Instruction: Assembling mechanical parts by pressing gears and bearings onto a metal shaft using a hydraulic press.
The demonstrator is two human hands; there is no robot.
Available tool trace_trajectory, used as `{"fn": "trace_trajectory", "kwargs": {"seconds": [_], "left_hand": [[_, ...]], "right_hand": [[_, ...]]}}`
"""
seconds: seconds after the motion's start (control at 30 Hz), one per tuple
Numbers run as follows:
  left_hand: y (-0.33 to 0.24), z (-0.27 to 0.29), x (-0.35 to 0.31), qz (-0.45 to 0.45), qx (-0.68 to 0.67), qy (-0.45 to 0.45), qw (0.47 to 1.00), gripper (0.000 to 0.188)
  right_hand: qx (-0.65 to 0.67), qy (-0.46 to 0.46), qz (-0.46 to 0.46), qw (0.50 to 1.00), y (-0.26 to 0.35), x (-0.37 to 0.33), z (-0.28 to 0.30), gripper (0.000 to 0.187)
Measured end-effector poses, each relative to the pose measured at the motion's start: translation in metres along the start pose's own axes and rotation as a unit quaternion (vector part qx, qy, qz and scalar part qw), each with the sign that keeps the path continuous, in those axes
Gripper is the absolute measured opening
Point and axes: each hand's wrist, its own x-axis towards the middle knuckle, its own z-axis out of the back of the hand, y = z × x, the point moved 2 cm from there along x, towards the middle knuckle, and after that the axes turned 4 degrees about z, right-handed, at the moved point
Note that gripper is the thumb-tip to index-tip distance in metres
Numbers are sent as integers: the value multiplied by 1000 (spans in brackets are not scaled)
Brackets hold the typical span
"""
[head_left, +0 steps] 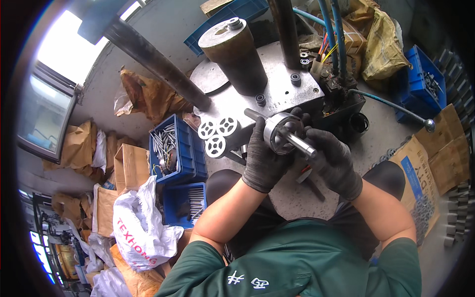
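Head view showed a metal drum (pixel 278 130) held above the person's lap, just short of the near edge of a metal plate (pixel 277 67). Its long axis, the shaft (pixel 300 144) through its middle, slanted from far left to near right, the near end pointing toward the right hand (pixel 337 164). The gloved left hand (pixel 267 159) was nearer the drum and gripped it from the near left, thumb along its side. The right hand's fingers were curled just beside the shaft's near end; whether they had closed on it, I could not tell.
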Motion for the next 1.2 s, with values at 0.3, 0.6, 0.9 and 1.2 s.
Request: {"fn": "trace_trajectory", "kwargs": {"seconds": [0.3, 0.6, 0.9, 1.2], "left_hand": [[3, 3, -12, -43, 39, -32, 998, 64], [3, 15, -16, 1, 8, 64, 998, 60], [9, 2, -17, 17, -93, 11, 995, 64], [10, -9, -13, -42, 44, 47, 997, 53]], "right_hand": [[11, 34, 69, 997, 12, 2, -4, 51], [-81, 33, 128, 988, 11, 2, -4, 52], [-125, 32, 137, 982, 20, 3, -8, 40], [-73, 30, 77, 994, 17, -3, -8, 24]]}}
